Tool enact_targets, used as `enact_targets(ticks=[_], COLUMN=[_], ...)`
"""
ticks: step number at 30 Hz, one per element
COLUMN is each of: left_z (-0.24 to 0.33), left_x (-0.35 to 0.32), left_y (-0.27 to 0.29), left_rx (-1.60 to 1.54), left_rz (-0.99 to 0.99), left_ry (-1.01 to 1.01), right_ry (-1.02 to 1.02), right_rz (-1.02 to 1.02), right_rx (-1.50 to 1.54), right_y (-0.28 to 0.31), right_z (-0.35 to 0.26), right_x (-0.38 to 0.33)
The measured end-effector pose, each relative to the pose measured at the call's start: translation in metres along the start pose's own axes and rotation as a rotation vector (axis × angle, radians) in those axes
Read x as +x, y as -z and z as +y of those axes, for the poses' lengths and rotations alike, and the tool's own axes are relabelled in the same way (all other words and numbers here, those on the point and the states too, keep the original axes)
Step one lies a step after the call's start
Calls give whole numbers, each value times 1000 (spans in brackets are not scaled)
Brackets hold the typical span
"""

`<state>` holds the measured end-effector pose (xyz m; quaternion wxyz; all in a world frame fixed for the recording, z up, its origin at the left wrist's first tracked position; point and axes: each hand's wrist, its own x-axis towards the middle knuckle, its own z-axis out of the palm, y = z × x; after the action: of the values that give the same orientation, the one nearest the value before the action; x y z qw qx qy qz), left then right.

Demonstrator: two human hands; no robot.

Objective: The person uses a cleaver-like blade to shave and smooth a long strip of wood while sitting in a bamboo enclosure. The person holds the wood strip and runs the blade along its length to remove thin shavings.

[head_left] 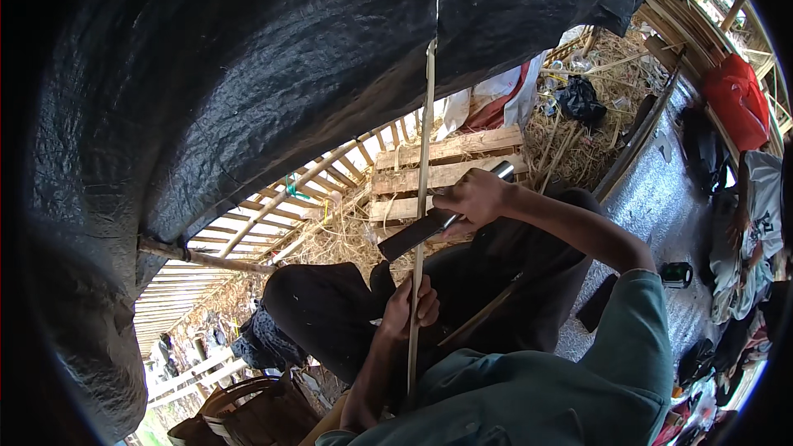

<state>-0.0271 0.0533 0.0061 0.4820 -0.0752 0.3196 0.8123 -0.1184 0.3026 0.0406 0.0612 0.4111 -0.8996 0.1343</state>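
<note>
A long, thin bamboo strip (424, 149) stands nearly upright in front of me, reaching from my lap up past the dark tarp's lower edge. My left hand (410, 307) is closed around its lower part. My right hand (475, 200) grips a knife with a broad dark blade (406, 237) and a shiny metal tube handle (502, 170). The blade crosses the strip a little above my left hand and looks to be against it. A second thin strip (483, 308) lies slanted over my dark trousers (529, 256).
Black plastic sheeting (273, 99) hangs low overhead. A wooden pallet (450, 167) lies on straw beyond my knees, beside a slatted bamboo wall (248, 235). To the right are a silvery mat (652, 206), a dark can (677, 275), a red bag (735, 101) and another person's arm (742, 206).
</note>
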Motion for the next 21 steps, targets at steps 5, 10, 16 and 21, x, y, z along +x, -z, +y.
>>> enact_targets(ticks=[5, 10, 16, 21], left_z=[6, 0, 5, -4], left_x=[1, 2, 4, 2], left_y=[5, -1, 3, -4], left_rx=[-168, -123, -112, -165], left_rz=[33, 100, 88, 85], left_ry=[90, 91, 44, 78], right_ry=[-7, -649, -311, -278], right_rz=[12, 21, 9, -61], right_rx=[14, -57, -71, -143], right_y=[-11, -9, -3, -15], right_z=[-2, 52, 22, 65], right_x=[1, -1, 8, -3])
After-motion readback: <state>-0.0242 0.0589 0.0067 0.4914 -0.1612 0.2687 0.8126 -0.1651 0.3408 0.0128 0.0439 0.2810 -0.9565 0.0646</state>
